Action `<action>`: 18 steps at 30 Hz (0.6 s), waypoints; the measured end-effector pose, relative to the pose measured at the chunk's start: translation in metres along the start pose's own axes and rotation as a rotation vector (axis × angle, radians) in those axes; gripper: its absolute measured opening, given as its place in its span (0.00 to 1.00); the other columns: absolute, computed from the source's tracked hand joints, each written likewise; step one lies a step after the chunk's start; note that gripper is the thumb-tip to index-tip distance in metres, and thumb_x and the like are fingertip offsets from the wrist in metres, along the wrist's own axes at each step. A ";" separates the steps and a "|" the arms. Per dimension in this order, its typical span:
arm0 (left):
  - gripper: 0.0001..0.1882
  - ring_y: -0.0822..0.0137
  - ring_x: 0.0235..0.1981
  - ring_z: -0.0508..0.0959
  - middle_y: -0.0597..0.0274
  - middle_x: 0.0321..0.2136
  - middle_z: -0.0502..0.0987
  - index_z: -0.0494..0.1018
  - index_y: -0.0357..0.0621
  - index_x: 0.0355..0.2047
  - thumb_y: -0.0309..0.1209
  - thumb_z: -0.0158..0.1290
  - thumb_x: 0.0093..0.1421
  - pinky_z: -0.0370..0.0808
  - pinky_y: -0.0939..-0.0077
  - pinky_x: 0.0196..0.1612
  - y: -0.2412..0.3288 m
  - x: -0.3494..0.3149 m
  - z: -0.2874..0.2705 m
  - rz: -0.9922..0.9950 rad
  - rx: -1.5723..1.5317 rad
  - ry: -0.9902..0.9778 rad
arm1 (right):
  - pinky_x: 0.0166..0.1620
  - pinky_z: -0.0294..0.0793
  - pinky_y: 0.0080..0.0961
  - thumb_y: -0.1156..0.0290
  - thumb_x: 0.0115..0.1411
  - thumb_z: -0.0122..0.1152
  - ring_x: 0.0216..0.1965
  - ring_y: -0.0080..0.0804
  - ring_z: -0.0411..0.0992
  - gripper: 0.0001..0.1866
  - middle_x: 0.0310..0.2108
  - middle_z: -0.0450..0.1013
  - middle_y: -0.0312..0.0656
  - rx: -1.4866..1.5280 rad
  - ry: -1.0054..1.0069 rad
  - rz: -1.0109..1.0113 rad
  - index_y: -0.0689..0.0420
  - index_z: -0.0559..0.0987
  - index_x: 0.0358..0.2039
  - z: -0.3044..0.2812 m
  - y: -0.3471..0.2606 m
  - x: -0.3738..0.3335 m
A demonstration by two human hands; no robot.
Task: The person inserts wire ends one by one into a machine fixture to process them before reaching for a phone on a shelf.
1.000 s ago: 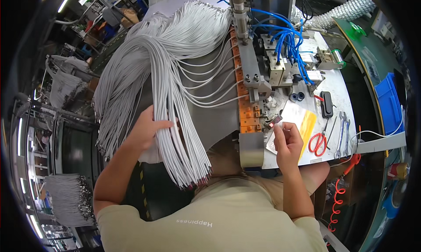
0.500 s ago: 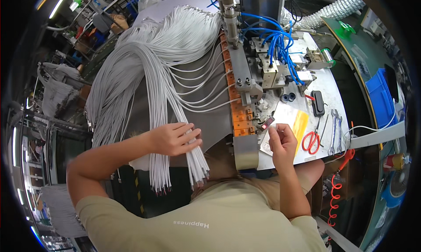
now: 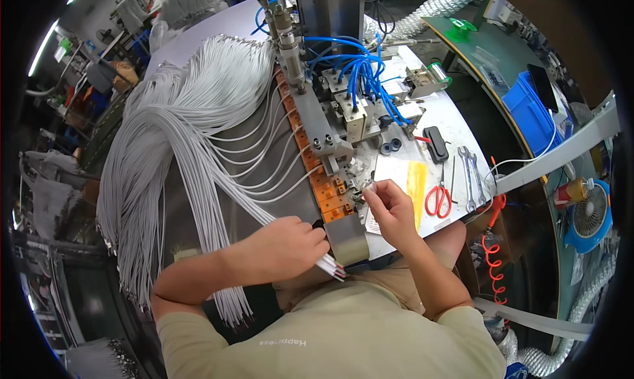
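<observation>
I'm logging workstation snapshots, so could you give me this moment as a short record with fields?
Left hand: closed around a slim bundle of white, round cables, its dark-and-red tips showing past the hand
Right hand: fingertips together near the front end of the long orange strip; whether they hold anything is unclear
Cable pile: long white cables draped over the dark grey surface
Tools: red-handled scissors and two silver metal wrenches on the white tabletop
Machine: grey metal, with bright blue flexible tubes

Smooth plastic-sheathed cables [image 3: 181,144], polished metal wrenches [image 3: 469,177] (and a crinkled, shiny duct [image 3: 436,10]), matt cloth shirt [image 3: 330,333].
</observation>
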State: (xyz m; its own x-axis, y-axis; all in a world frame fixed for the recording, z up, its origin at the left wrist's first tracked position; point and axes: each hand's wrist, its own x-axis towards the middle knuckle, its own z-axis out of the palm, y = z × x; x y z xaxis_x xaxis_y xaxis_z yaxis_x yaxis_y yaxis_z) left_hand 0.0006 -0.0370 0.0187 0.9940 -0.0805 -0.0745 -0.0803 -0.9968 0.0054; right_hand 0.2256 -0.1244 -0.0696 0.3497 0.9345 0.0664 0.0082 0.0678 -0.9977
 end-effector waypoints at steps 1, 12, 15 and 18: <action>0.05 0.60 0.27 0.77 0.61 0.27 0.74 0.74 0.43 0.33 0.29 0.55 0.56 0.74 0.66 0.32 -0.010 0.002 0.005 -0.080 -0.175 0.023 | 0.23 0.55 0.13 0.73 0.66 0.59 0.20 0.10 0.58 0.06 0.20 0.65 0.26 -0.013 -0.014 -0.010 0.60 0.72 0.34 0.002 -0.002 0.002; 0.12 0.53 0.34 0.79 0.59 0.32 0.77 0.74 0.47 0.38 0.28 0.58 0.52 0.75 0.61 0.37 -0.021 -0.006 0.016 -0.215 -0.532 -0.249 | 0.23 0.56 0.14 0.72 0.67 0.58 0.19 0.10 0.58 0.06 0.20 0.65 0.26 -0.071 -0.003 0.015 0.60 0.72 0.34 0.009 0.005 -0.003; 0.15 0.53 0.32 0.79 0.59 0.33 0.78 0.75 0.45 0.39 0.24 0.58 0.49 0.76 0.63 0.36 -0.024 -0.007 0.019 -0.048 -0.324 0.008 | 0.22 0.56 0.14 0.72 0.67 0.58 0.19 0.10 0.58 0.07 0.20 0.65 0.25 -0.074 -0.019 0.017 0.60 0.72 0.34 0.009 0.006 -0.003; 0.13 0.59 0.31 0.80 0.60 0.32 0.79 0.75 0.43 0.40 0.23 0.59 0.52 0.77 0.68 0.35 -0.032 -0.008 0.015 -0.174 -0.556 0.151 | 0.22 0.55 0.13 0.73 0.66 0.59 0.19 0.10 0.58 0.06 0.19 0.65 0.27 -0.069 -0.016 0.001 0.60 0.72 0.35 0.009 0.000 0.000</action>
State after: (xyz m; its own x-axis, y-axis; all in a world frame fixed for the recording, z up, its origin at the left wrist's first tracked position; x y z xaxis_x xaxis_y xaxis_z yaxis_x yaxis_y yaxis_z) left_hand -0.0064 -0.0043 0.0039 0.9919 0.1253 0.0213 0.0951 -0.8429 0.5295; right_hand 0.2170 -0.1214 -0.0691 0.3349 0.9400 0.0649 0.0725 0.0430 -0.9964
